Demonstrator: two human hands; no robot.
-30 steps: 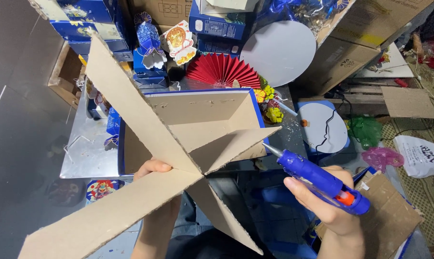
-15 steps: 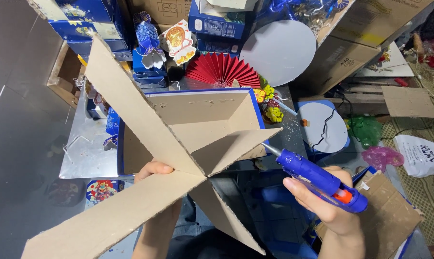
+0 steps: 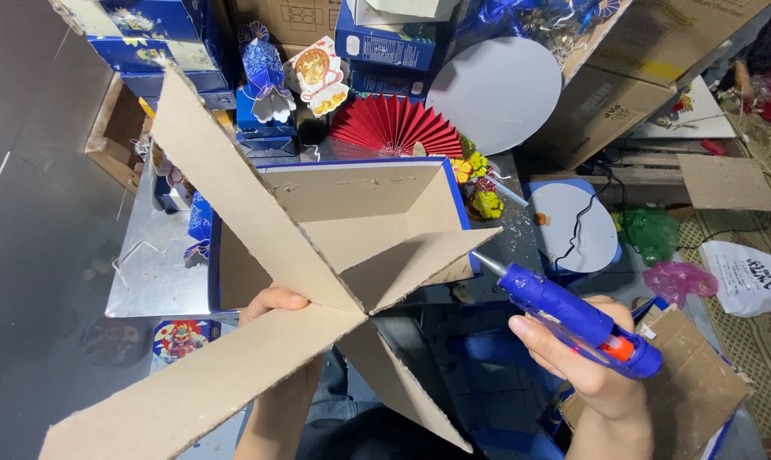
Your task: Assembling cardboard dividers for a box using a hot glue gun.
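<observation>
Cardboard cross (image 3: 317, 290): brown corrugated strips joined at a centre seam into an X, raw cut edges, one long arm running to the lower left of the frame, another to the upper left, shorter flaps to the right and lower centre. It fills the middle of the frame, held up in front of a blue-rimmed box (image 3: 453, 196) on the cluttered counter (image 3: 160, 264).

Glue gun (image 3: 573, 317): blue body, orange trigger, metal nozzle aimed up-left at the tip of the right flap, just short of it.

Change against half a second ago: cross and glue gun sit almost the same; the nozzle stays at the flap's tip.

Left hand (image 3: 270, 302): fingers curled over the cross from behind, just left of the seam, gripping it.

Right hand (image 3: 594, 375): lower right of the frame, closed around the glue gun's handle, right of the cross and clear of it.

Behind: red paper fan (image 3: 394, 123), grey round board (image 3: 496, 89).
</observation>
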